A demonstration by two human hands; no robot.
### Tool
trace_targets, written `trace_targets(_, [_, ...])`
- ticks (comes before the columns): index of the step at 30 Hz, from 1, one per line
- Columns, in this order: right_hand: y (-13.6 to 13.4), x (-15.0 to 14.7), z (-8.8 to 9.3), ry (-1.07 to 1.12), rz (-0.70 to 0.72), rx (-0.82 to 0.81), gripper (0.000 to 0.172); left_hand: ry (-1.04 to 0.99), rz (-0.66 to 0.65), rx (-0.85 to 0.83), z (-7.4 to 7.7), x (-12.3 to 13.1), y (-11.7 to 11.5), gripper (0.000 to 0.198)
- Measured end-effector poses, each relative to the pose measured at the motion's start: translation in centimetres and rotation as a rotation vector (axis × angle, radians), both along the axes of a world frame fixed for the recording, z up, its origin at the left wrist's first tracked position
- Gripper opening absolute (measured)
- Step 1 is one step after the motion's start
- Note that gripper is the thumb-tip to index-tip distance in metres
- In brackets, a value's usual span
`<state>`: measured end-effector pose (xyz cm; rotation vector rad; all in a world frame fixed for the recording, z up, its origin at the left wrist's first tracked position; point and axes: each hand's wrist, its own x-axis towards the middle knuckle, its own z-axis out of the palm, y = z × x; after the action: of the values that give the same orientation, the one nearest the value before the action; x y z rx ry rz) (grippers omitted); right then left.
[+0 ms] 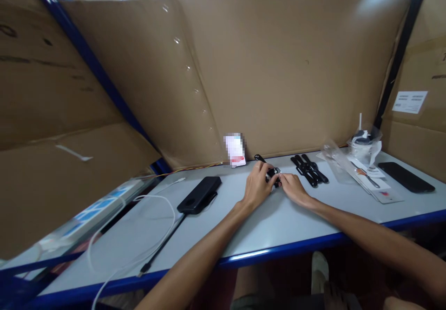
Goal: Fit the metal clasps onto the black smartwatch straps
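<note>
Both hands meet over the middle of the grey table. My left hand and my right hand are closed around a small black part, which looks like a watch body with a strap end sticking out behind it. The fingers pinch it from both sides, just above the tabletop. A pile of black straps lies a short way to the right of my right hand.
A black power bank with cables lies left of my hands. Further right are clear plastic bags, printed leaflets, a black phone and a small bagged item. Cardboard walls close in the back and sides.
</note>
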<state>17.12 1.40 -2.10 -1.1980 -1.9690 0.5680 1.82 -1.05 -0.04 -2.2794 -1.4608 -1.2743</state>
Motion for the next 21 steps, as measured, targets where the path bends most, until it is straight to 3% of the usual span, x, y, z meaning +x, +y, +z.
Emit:
trace_targets(3, [-0.2,0.0,0.2,-0.013,0.007,-0.009,0.044,0.05,-0.033,0.018,-0.4,-0.1,0.3,0.013])
trace_targets(7, [-0.4,0.1,0.4,0.011,0.037,-0.044,0.042,0.066,-0.083,0.058,-0.7,-0.6,0.6,0.03])
trace_targets(10, [-0.5,0.1,0.3,0.009,0.043,-0.039,0.044,0.008,-0.109,0.068,-0.5,-0.6,0.6,0.032])
trace_targets(14, [-0.4,0.1,0.3,-0.013,0.033,-0.011,0.048,-0.07,-0.009,0.04,-0.1,-0.2,0.2,0.013])
trace_targets(21, [-0.4,0.1,0.4,-0.091,0.03,-0.001,0.048,0.018,0.107,-0.036,-0.2,0.4,0.1,0.017])
